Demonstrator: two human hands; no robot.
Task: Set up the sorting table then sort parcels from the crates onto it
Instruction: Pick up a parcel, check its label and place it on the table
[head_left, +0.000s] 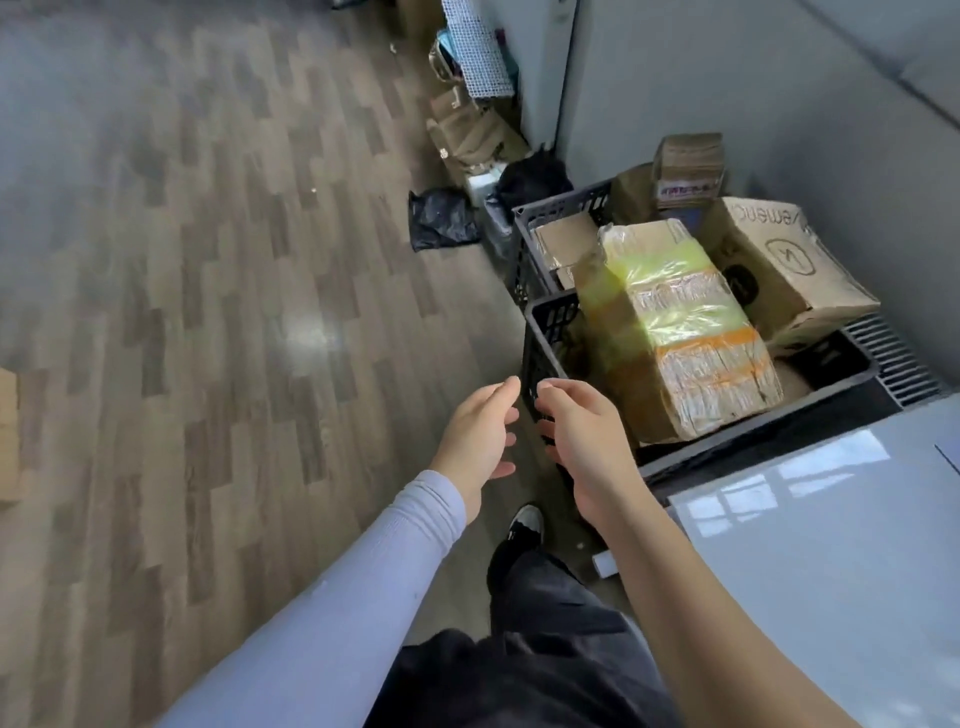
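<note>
Two black plastic crates stand on the floor by the wall: a near crate (550, 332) and a far crate (558, 208). A large cardboard parcel (685, 332) wrapped in yellow and orange tape lies across the near crate. Behind it sit a printed brown box (784, 265) and smaller cardboard parcels (566, 241). My left hand (475, 436) and my right hand (582, 441) hover side by side just in front of the near crate, fingers relaxed, holding nothing. The glossy grey sorting table (831, 561) fills the lower right.
Wood-pattern floor spreads to the left. Black plastic bags (441, 218), paper bags and a patterned roll (480, 57) line the wall beyond the crates. A stack of cardboard (688, 166) rests at the back. My shoe (522, 525) stands between table and crate. A vent grille (893, 358) lies right.
</note>
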